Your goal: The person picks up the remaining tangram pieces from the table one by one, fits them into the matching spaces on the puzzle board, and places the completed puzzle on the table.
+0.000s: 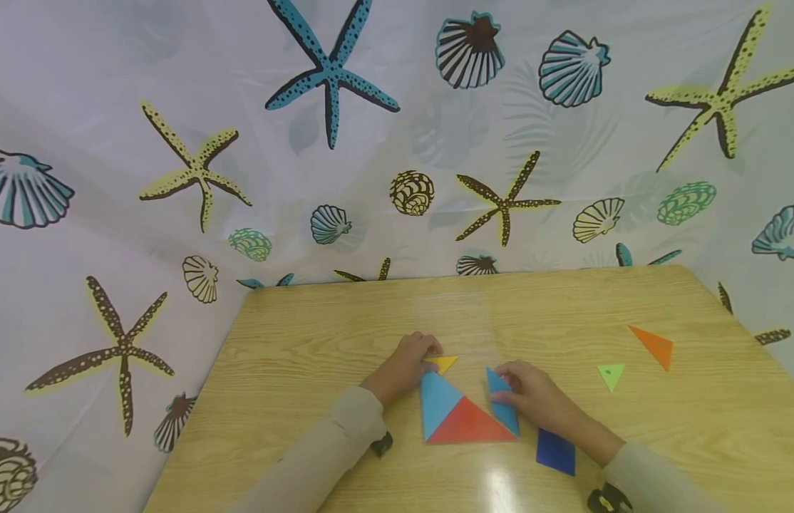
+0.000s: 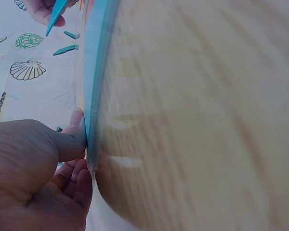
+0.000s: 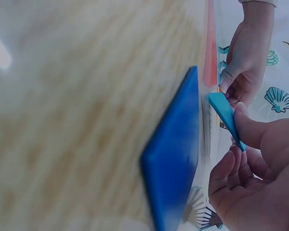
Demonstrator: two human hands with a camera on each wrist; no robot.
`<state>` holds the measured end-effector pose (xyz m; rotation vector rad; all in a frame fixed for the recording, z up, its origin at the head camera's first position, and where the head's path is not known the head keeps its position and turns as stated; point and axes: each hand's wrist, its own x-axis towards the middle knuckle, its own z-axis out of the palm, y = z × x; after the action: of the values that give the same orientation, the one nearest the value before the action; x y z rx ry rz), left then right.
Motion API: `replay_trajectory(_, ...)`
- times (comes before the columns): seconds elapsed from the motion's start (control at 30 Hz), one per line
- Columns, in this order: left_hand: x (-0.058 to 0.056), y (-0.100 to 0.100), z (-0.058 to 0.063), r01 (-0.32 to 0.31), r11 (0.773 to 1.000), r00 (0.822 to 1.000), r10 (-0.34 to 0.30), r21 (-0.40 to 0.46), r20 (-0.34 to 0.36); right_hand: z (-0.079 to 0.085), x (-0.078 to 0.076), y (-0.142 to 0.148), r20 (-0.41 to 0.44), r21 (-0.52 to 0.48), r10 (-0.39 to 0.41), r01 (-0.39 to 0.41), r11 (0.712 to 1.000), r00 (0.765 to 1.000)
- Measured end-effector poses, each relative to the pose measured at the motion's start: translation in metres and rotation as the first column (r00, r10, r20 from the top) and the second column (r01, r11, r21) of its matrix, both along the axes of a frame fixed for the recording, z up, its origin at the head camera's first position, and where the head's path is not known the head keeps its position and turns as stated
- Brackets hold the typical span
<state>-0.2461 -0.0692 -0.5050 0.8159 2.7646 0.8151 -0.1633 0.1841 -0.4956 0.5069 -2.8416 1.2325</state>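
In the head view my left hand (image 1: 406,365) is at the upper corner of a light blue triangle (image 1: 438,405), its fingers partly covering a small yellow triangle (image 1: 445,364). The thumb touches that corner in the left wrist view; the other fingertips are bent beside it, and whether they pinch a piece is unclear. A red triangle (image 1: 472,426) lies flat against the light blue one. Between thumb and fingers my right hand (image 1: 539,397) pinches a light blue parallelogram (image 3: 223,111), tilted up to the right of these pieces.
A dark blue square (image 1: 556,452) lies below my right forearm. Farther right on the wooden table (image 1: 320,320) are a green triangle (image 1: 611,375) and an orange triangle (image 1: 656,348). A clear, faintly outlined sheet or tray (image 1: 453,317) extends behind the pieces. Shell-patterned cloth (image 1: 371,192) hangs around the table.
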Motion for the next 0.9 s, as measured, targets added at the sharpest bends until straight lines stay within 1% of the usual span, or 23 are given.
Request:
replay_trajectory(0.23,-0.0006,-0.0001,-0.0013,0.0,1.0,1.0,0.0,0.001,0.01,0.0006,-0.0021,-0.004,0.016,0.027,0.015,-0.015,1.0,1.0)
replay_trajectory(0.67,-0.0022,0.0003,-0.0022,0.003,1.0,1.0,-0.003,-0.015,-0.005,-0.0007,-0.0014,-0.0078,0.054,0.052,-0.017,0.014,0.999,0.998)
replay_trajectory(0.9,-0.0016,-0.0009,-0.0022,-0.002,1.0,1.0,0.002,-0.008,0.008,0.0004,0.0006,-0.0091,0.028,0.075,-0.001,-0.001,0.997,1.0)
